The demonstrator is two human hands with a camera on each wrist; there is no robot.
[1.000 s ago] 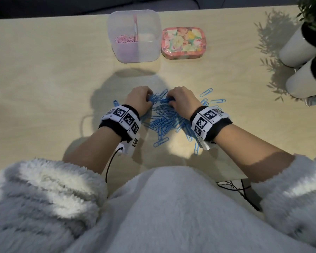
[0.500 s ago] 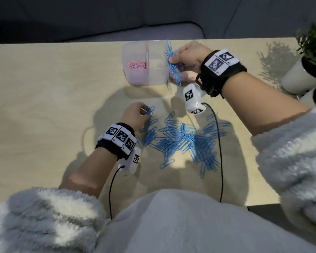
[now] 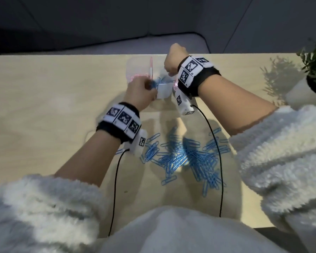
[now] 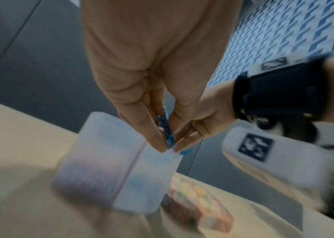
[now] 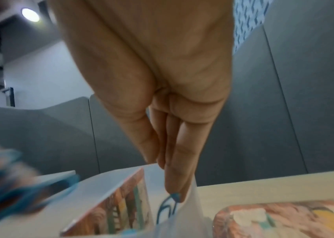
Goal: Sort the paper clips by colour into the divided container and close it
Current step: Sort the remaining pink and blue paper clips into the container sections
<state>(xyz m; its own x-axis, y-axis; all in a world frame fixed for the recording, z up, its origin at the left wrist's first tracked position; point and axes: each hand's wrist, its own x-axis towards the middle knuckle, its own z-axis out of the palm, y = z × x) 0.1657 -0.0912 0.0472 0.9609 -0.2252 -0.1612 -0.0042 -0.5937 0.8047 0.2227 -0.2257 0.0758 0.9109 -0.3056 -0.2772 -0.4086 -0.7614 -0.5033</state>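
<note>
1. Over the far edge of the worktop (image 3: 44,99), head view: both hands meet at the divided container (image 3: 162,92), a translucent, rounded-corner plastic box with a pink divider; pink clips sit in its left compartment, blue ones in the right.
2. Left wrist view alone shows the left hand (image 4: 151,80) pinching a small bunch of blue paper clips (image 4: 167,133) between thumb and fingertips, directly above the container's right half. Blurred.
3. Right wrist view alone shows the right hand (image 5: 162,80) with fingers straight and pressed together, pointing down into the right compartment; one fingertip touches a blue clip (image 5: 167,207). Whether it grips the clip, cannot tell.
4. Floral lid (image 5: 284,220) lies just right of the container, glossy, rounded; in the head view the right wrist hides most of it.
5. Near the body, a loose heap of blue wire clips (image 3: 186,157) lies on the pale wood-grain surface, well apart from both hands.
</note>
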